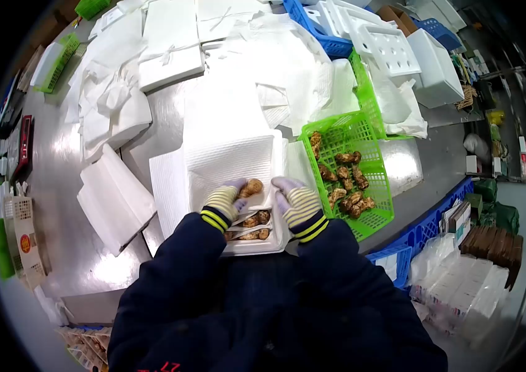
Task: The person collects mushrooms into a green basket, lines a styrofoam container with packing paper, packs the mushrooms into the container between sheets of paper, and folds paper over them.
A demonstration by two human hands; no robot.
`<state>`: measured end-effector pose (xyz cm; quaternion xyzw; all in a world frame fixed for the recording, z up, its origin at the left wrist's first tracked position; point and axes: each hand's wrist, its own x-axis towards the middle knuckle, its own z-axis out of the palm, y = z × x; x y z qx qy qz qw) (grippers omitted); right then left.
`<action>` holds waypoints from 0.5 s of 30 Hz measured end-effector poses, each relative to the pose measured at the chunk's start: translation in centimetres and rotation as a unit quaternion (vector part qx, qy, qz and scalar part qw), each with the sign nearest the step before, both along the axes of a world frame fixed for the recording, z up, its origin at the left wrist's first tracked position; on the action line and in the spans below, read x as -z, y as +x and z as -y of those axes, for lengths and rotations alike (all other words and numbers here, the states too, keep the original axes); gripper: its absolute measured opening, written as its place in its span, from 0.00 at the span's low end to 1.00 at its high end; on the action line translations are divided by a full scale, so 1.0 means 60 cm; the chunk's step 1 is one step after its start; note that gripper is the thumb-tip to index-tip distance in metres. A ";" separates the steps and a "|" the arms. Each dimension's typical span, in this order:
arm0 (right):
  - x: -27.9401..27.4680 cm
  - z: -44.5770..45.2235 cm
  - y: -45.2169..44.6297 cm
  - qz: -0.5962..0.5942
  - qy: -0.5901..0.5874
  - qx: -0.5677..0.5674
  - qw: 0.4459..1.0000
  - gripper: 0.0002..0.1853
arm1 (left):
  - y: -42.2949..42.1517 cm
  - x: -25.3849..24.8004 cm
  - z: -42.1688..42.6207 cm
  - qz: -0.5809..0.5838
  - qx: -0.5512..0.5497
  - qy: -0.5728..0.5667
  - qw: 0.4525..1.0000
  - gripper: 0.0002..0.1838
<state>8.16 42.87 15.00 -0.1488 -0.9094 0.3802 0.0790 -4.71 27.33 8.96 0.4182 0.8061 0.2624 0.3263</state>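
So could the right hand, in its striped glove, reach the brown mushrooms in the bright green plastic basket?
Probably yes: the right hand, at the rim of the white foam box, is close beside the basket, whose top is open, and nothing visibly covers the mushrooms.

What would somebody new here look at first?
Probably the bright green basket to the right of the white foam box, with knobbly brown mushrooms inside. Next, perhaps, the left hand, in a striped glove, holding one mushroom at that box. Beyond it, white paper is spread across the metal table.
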 end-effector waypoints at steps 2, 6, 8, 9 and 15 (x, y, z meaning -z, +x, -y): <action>-0.010 -0.006 -0.014 0.018 0.090 -0.058 0.994 0.15 | 0.008 0.040 -0.009 -0.028 0.097 -0.087 0.991 0.25; 0.028 0.019 -0.054 0.139 0.225 -0.211 0.941 0.11 | 0.002 0.011 0.000 0.006 0.093 -0.149 0.984 0.29; 0.063 0.045 -0.066 0.199 0.274 -0.233 0.912 0.09 | 0.001 0.002 0.024 -0.053 0.087 -0.156 0.982 0.28; 0.104 0.050 -0.064 0.206 0.308 -0.254 0.893 0.09 | 0.003 -0.018 0.031 -0.088 0.083 -0.183 0.976 0.27; 0.028 0.061 -0.112 0.393 0.204 -0.234 0.865 0.12 | 0.036 0.022 0.089 -0.282 0.137 -0.201 0.928 0.12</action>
